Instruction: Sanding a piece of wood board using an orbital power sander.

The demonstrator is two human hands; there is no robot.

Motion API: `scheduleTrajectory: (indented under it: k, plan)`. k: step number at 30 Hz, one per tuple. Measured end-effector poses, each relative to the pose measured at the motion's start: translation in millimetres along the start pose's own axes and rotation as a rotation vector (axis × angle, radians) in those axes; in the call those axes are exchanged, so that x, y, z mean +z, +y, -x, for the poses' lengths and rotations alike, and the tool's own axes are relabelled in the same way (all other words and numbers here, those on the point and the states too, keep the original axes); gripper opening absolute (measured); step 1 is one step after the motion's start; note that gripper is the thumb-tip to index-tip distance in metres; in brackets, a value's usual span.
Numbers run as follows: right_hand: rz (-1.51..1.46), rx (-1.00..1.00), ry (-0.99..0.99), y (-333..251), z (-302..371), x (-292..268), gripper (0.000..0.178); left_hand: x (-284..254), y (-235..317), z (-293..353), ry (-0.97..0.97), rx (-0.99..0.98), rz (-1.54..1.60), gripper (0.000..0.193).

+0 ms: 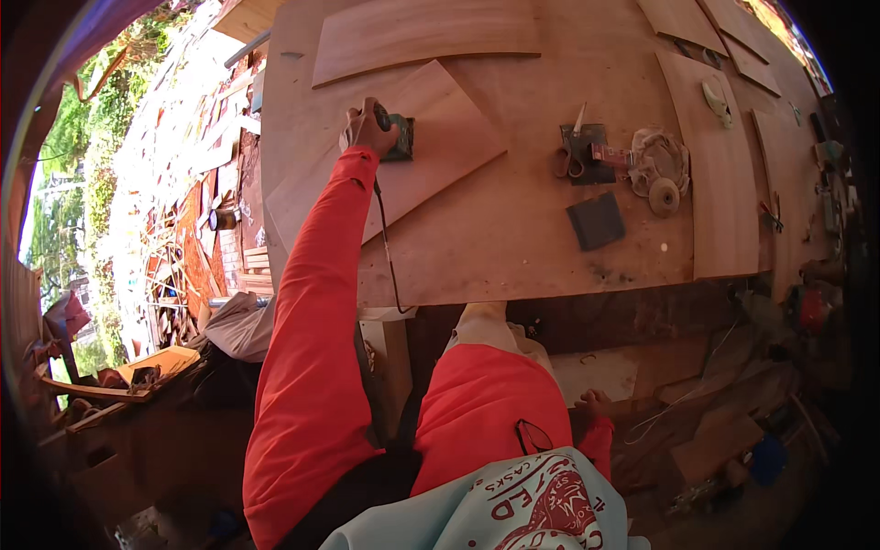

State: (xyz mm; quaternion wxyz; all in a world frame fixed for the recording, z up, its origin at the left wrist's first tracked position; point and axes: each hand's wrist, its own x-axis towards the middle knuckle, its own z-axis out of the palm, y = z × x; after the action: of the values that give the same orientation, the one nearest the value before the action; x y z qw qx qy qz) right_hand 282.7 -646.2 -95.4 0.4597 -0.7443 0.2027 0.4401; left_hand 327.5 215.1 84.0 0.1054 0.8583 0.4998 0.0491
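Pale blue printed cloth (513,509) fills the bottom of my view, soft and rumpled, with two bright orange-red sleeves rising out of it. I follow the left sleeve (312,348) up, long and smooth, to the left hand (367,128), fingers curled tight around a small dark green power sander (396,137), a boxy little tool with a flat base sitting flush on a triangular plywood sheet (431,156). That sheet is pale reddish wood with fine grain, one corner pointing right, lying on the big plywood tabletop (495,247). A thin black cord (385,247) trails from the sander down over the table's near edge. I see the right hand (484,316) resting at that near edge, only its pale back showing, so I cannot tell whether its fingers are spread or closed. Right of the sander, well apart, orange-handled scissors (570,158) lie on a dark square pad, with a second dark square of abrasive sheet (596,220) just below. Beside them sits a crumpled cream rag (655,156) with a round wooden disc (664,195) on it. Curved veneer strips (720,174) lie along the right, thin and bowed.
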Motion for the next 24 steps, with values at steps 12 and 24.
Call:
scheduleTrajectory:
  k: [12, 24]
  plan:
    - [0.112, 0.013, 0.030, -33.3, 30.0, 47.5, 0.025, 33.4, 106.1, -123.8, -0.007, 0.242, 0.020, 0.061]
    - [0.238, 0.008, -0.072, -110.3, -2.2, 53.4, 0.024, 27.1, 123.2, -11.7, -0.106, 0.301, 0.102, 0.066]
